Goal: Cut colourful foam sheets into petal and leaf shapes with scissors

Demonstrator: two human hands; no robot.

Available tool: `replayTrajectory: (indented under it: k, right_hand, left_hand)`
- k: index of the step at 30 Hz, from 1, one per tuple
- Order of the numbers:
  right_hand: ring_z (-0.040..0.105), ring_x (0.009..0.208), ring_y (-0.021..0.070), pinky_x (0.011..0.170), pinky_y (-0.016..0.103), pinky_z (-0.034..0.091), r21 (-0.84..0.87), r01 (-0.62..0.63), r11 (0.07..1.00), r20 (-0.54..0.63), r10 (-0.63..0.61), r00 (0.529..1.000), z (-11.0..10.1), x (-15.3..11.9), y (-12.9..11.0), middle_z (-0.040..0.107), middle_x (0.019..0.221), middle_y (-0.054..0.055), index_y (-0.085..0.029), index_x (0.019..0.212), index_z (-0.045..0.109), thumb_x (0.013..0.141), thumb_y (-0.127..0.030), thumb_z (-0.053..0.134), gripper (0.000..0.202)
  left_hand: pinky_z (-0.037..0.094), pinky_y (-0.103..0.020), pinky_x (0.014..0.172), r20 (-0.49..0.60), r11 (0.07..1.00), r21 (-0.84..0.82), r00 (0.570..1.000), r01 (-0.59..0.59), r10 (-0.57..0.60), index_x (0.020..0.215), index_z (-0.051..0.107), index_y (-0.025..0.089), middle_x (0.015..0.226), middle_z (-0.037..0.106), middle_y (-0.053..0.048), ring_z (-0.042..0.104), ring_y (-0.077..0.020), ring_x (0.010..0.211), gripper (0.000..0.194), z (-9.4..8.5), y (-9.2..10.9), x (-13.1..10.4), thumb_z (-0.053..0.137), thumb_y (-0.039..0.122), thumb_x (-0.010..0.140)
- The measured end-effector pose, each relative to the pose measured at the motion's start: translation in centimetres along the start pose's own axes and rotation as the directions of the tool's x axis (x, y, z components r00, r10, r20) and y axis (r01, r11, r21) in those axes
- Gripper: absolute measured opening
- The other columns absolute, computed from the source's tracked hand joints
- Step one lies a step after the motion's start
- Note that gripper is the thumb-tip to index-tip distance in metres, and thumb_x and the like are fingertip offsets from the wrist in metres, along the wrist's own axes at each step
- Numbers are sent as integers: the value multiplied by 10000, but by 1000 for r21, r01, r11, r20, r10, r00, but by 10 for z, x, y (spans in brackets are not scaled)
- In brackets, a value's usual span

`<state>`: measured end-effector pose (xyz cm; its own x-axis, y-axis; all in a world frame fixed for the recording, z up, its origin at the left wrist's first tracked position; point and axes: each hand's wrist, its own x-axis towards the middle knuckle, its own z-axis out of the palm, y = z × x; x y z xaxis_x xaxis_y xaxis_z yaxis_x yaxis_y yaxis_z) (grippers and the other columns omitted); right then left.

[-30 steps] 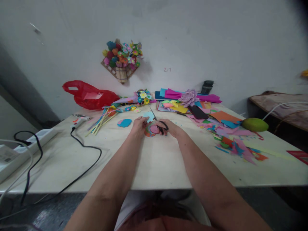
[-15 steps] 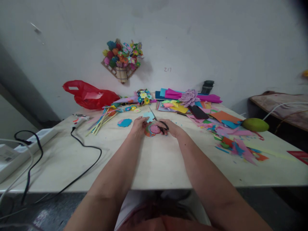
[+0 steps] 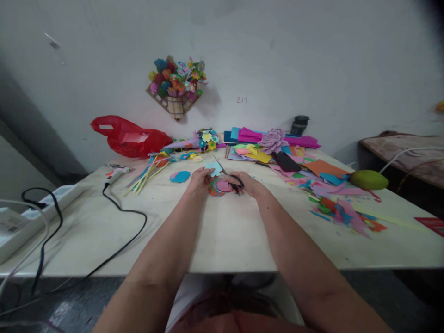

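My left hand (image 3: 200, 181) pinches a light-blue piece of craft paper (image 3: 213, 168) with a scalloped edge. Black-handled scissors (image 3: 237, 181) are in my right hand (image 3: 247, 183), their blades pointing up and left beside the paper's right edge. Whether the blades touch the paper I cannot tell. Below, between my hands, lie round cut pieces (image 3: 217, 188) in orange, pink and other colours. Left of my left hand rests a blue scalloped piece (image 3: 180, 176), with some pink showing at its side.
A glue gun (image 3: 118, 173) with a black cord lies left, near yellow-green strips (image 3: 147, 175) and a red plastic bag (image 3: 135, 138). Paper sheets and a lilac flower (image 3: 273, 140) are at the back. Coloured scraps (image 3: 347, 215) and a green mango-like fruit (image 3: 368, 179) lie right.
The scissor blades have shifted very slightly left and up beside the light-blue paper. Both hands keep their grips in nearly the same place.
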<state>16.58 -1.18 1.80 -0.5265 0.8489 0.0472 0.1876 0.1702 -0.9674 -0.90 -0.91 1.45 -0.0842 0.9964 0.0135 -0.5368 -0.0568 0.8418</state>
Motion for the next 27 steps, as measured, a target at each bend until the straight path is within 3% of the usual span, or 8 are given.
replayTrajectory:
  k: [11,27]
  right_hand:
    - [465,350,64,287,170,257,-15,-2,1000,9,2,1000,1,-3,-5,553,499,-5,-142,674,512,820,-394,559,295]
    - [449,352,56,300,172,242,-47,-6,999,42,8,999,4,-10,-14,558,511,-3,-138,682,517,810,-416,559,309]
  left_hand:
    - [550,-234,626,33,999,31,999,10,-11,708,600,117,749,680,-61,661,-149,679,102,-7,2,3,622,50,634]
    - [545,-229,571,46,997,58,997,57,-59,714,595,117,729,669,-62,650,-146,655,130,-12,7,3,633,36,620]
